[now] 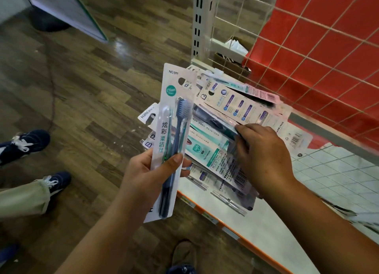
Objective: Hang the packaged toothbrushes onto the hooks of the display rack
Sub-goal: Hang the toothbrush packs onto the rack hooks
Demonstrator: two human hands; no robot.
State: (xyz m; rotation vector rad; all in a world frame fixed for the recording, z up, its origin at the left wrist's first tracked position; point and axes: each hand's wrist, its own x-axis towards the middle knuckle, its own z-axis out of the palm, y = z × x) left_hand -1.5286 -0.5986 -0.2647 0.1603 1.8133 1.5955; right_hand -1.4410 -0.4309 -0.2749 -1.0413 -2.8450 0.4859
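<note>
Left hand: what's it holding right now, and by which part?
The left hand grips a toothbrush pack marked NO.911 by its lower half, thumb across the front, hang-hole end up. Other packs sit behind it.

Right hand's fingers (241, 130) hidden among packs (217, 154).
</note>
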